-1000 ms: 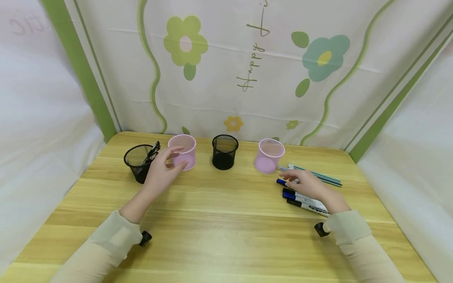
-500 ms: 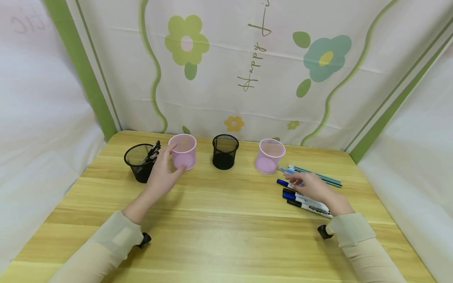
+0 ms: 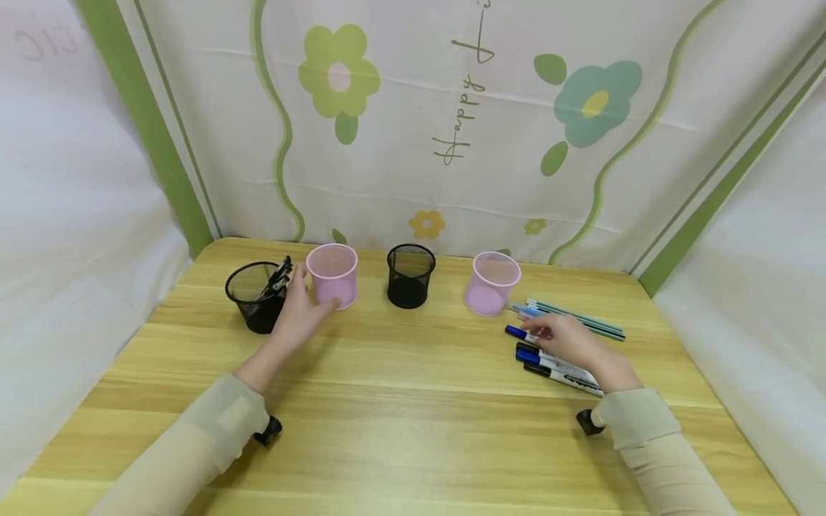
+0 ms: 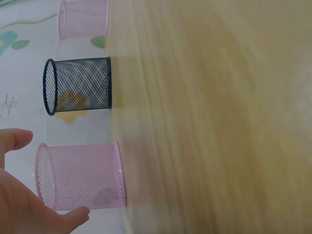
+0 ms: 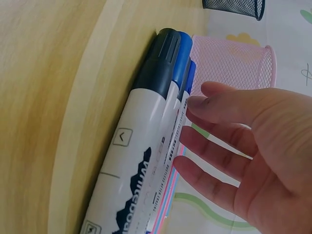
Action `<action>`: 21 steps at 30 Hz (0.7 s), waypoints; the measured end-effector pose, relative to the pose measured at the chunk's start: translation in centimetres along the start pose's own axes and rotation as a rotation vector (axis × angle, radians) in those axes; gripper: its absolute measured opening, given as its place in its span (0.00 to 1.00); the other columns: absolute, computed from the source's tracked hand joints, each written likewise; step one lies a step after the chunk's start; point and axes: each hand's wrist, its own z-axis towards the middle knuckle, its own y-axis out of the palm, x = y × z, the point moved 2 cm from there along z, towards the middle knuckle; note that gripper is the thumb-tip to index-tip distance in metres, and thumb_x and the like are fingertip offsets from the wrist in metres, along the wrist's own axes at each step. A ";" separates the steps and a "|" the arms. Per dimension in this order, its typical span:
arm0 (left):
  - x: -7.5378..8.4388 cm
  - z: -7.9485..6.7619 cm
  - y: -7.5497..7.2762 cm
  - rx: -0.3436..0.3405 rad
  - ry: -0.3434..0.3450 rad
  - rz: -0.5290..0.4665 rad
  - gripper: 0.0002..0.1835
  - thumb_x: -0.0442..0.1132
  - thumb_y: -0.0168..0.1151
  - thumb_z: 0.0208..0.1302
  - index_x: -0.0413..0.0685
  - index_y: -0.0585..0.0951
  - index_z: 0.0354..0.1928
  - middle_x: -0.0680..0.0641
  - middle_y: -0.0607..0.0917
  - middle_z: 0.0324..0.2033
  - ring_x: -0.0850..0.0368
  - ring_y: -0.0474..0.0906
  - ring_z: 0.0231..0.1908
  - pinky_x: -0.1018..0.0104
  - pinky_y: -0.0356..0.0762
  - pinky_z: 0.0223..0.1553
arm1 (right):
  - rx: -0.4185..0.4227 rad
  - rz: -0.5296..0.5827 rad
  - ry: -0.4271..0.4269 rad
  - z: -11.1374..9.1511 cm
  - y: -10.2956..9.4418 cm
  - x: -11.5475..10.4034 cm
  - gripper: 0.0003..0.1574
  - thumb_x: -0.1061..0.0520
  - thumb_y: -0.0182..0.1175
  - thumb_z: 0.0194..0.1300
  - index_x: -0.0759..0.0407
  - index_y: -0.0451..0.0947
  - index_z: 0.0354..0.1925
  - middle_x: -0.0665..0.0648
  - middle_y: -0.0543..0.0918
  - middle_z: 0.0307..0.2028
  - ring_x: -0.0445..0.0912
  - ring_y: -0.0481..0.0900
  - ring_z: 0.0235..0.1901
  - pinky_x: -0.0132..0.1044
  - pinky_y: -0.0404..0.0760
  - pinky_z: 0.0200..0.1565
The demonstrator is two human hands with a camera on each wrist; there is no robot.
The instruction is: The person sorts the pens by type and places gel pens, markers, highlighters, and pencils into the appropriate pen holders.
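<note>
My left hand (image 3: 300, 312) is spread beside the left pink mesh pen cup (image 3: 337, 287). In the left wrist view its thumb lies along the near side of that pink cup (image 4: 87, 175), and a fingertip shows beyond the rim. My right hand (image 3: 564, 340) hovers low over the pens at the right. Its bent fingers, in the right wrist view, have their tips right at the edge of the whiteboard markers (image 5: 131, 151), nothing visibly pinched. A blue-capped marker (image 3: 516, 332) pokes out beneath these fingers. Light blue pens (image 3: 525, 309) lie just beyond.
Left of the left hand stands a black mesh cup (image 3: 258, 315) with black pens (image 3: 279, 278) in it. Another black mesh cup (image 3: 409, 283) and a second pink cup (image 3: 488, 290) stand along the table's back. Several teal pencils (image 3: 600, 327) lie at the right.
My left fingers have shifted left, off the front of the pink cup to its side. My right hand has drawn slightly right and nearer, uncovering more of the light blue pens.
</note>
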 end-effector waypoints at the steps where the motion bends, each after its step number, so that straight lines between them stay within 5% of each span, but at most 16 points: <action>1: -0.1 0.3 0.0 0.000 -0.016 -0.007 0.50 0.38 0.67 0.68 0.39 0.44 0.80 0.28 0.53 0.75 0.28 0.51 0.74 0.29 0.55 0.69 | 0.001 -0.004 0.002 0.0 0.0 0.0 0.14 0.67 0.63 0.70 0.66 0.84 0.54 0.56 0.86 0.42 0.47 0.82 0.39 0.44 0.84 0.40; 11: -1.5 2.3 0.5 0.040 -0.212 -0.127 0.61 0.46 0.69 0.68 0.44 0.30 0.81 0.31 0.42 0.79 0.32 0.43 0.77 0.39 0.46 0.75 | 0.004 -0.056 0.013 0.1 0.0 0.0 0.15 0.71 0.63 0.67 0.66 0.85 0.51 0.57 0.86 0.41 0.48 0.81 0.38 0.45 0.83 0.39; 21: -1.9 3.6 1.4 0.114 -0.154 -0.248 0.54 0.35 0.73 0.61 0.40 0.47 0.79 0.31 0.55 0.76 0.34 0.52 0.75 0.41 0.51 0.74 | -0.032 -0.111 0.006 0.0 -0.2 0.2 0.21 0.75 0.63 0.63 0.65 0.85 0.53 0.56 0.86 0.40 0.43 0.76 0.33 0.40 0.78 0.35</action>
